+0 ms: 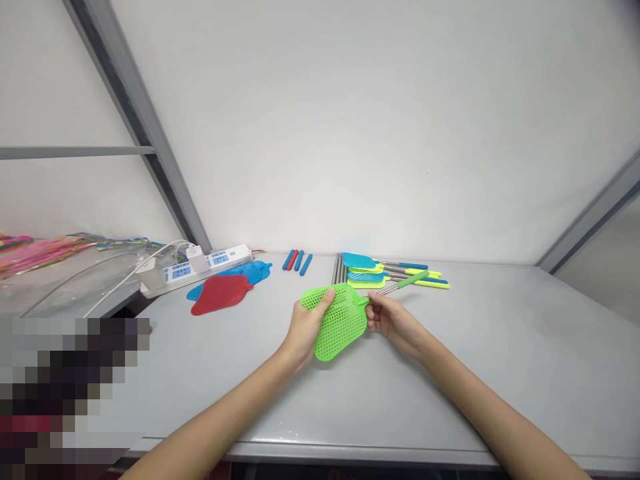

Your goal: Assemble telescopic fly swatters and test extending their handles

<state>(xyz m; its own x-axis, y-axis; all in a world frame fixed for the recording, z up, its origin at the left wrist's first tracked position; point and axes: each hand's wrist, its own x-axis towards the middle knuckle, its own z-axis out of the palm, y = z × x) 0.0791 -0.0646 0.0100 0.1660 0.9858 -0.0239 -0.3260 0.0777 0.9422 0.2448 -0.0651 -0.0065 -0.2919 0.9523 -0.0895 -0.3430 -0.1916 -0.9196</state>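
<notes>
A green fly swatter (pixel 341 325) is held up above the front middle of the table. My left hand (pixel 306 328) grips its perforated paddle from the left, thumb on top. At the paddle's neck, my right hand (pixel 393 321) pinches with thumb and fingers where the metal rod begins. The rod runs up and right to a green grip. Behind the paddle lie several fly swatters (pixel 365 261) with blue and yellow paddles and grips. Several bare metal rods (pixel 340 270) lie beside them, their near ends partly hidden by the green paddle.
Blue and red handle grips (pixel 306 265) lie near the wall. To the left are a red paddle (pixel 221 297), blue paddles (pixel 253 270) and a white power strip (pixel 181 272) with plugs and cables. Plastic-wrapped colourful items (pixel 47 253) lie at far left. A pixelated patch covers the lower left.
</notes>
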